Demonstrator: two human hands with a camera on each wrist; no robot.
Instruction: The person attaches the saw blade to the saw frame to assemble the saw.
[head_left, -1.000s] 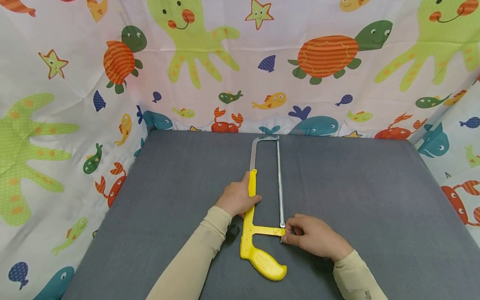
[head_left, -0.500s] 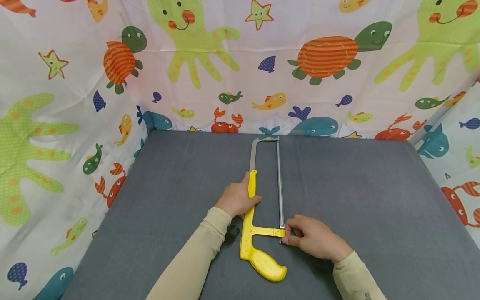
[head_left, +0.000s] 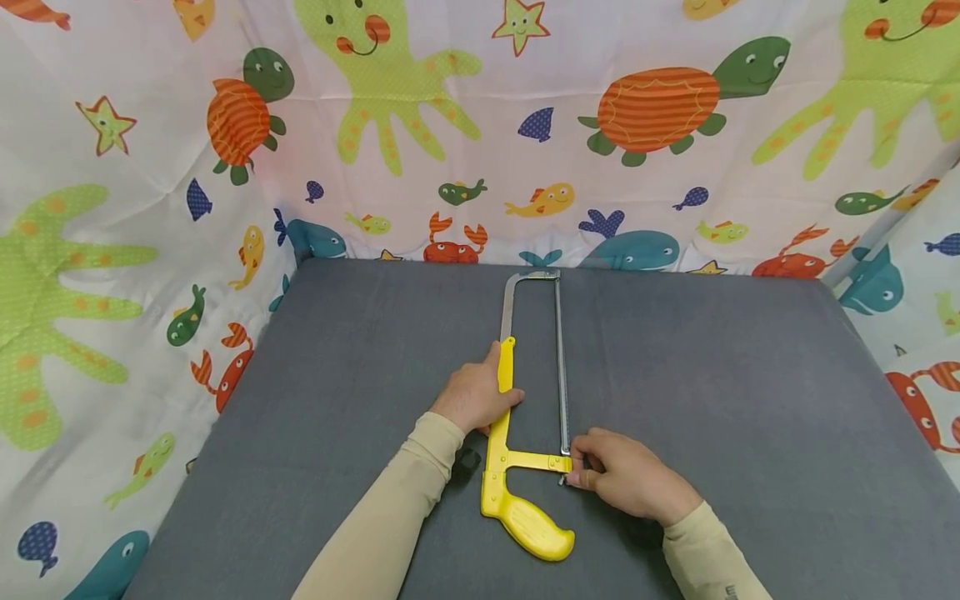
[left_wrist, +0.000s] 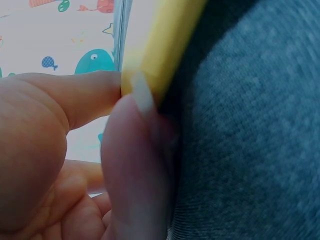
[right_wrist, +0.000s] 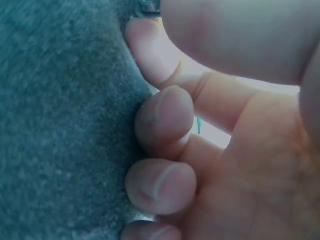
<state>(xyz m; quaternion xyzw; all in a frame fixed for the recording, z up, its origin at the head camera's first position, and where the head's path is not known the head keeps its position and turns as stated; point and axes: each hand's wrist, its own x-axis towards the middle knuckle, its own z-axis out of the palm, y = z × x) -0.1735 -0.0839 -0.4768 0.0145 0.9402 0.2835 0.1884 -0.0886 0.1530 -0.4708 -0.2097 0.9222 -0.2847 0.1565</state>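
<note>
A hacksaw [head_left: 536, 461] with a yellow handle and a grey metal bow lies flat, its handle towards me. Its blade [head_left: 562, 367] runs along the right side. My left hand [head_left: 476, 397] grips the yellow part of the frame, thumb over it; the left wrist view shows the yellow frame [left_wrist: 167, 45] against the fingers. At the blade's near end, my right hand [head_left: 630, 475] pinches a small metal wing nut [head_left: 562, 480] below the yellow crossbar, mostly covered by the fingertips. In the right wrist view, a bit of metal [right_wrist: 148, 6] shows beside the thumb; the other fingers are curled.
The hacksaw rests on a grey cloth-covered table [head_left: 712, 375]. Behind and at both sides hangs a white curtain [head_left: 450, 225] printed with sea animals. A small dark object [head_left: 468, 460] sits under the left wrist.
The metal wing nut by the right fingertips looks slightly turned. Both hands and the hacksaw stay in nearly the same place.
</note>
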